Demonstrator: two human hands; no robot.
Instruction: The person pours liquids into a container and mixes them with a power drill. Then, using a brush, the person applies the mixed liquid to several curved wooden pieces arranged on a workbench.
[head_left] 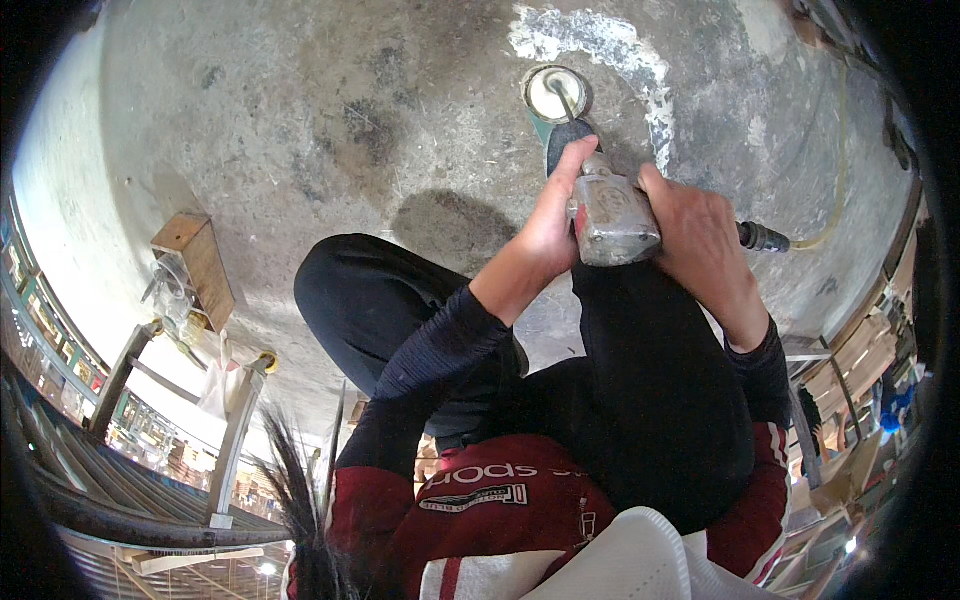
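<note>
My left hand is closed round the front of a worn grey air drill, near its dark nose. On the other side, my right hand grips the drill's body, fingers partly hidden behind it. From the nose a thin rod reaches into a round can of white liquid, like paint, on the concrete floor. The rod's lower end is hidden in the liquid. A black hose fitting sticks out to the right of my right hand, with a pale yellow hose running from it.
White dried smears mark the floor beyond the can. At the left stands a wooden block with clear plastic beside it, near a metal frame. My bent knees flank my arms. Stacked boards lie at the far right.
</note>
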